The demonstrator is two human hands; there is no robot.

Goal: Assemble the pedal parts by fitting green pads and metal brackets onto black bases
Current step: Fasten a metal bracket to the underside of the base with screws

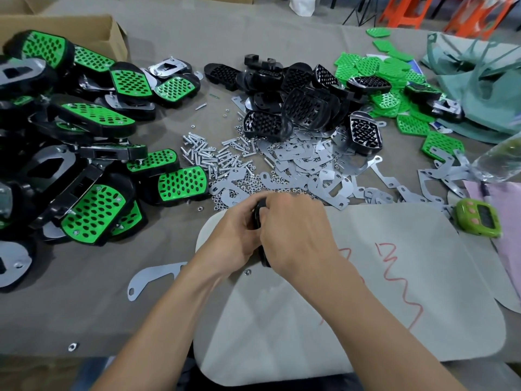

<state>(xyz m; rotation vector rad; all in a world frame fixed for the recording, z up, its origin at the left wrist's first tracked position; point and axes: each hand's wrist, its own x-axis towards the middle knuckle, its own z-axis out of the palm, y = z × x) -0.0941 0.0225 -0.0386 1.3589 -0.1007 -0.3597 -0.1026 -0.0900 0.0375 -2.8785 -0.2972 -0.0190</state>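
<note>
My left hand (pixel 234 238) and my right hand (pixel 296 235) both grip one black pedal base (pixel 258 218), held on edge over the white mat (pixel 394 292); my hands hide most of it. Loose black bases (pixel 304 103) are heaped at the table's middle back. Green pads (pixel 394 77) lie at the back right. Flat metal brackets (pixel 310 162) spread out just beyond my hands, and a single bracket (pixel 152 277) lies left of my left wrist. Finished pedals with green pads (pixel 93 213) pile up on the left.
Screws (pixel 208 153) and small nuts (pixel 248 184) are scattered beyond my hands. A green timer (pixel 476 217) sits at the mat's right. A cardboard box (pixel 70 32) stands at the back left; a green bag (pixel 479 88) at the back right. A lone nut (pixel 72 346) lies near the front edge.
</note>
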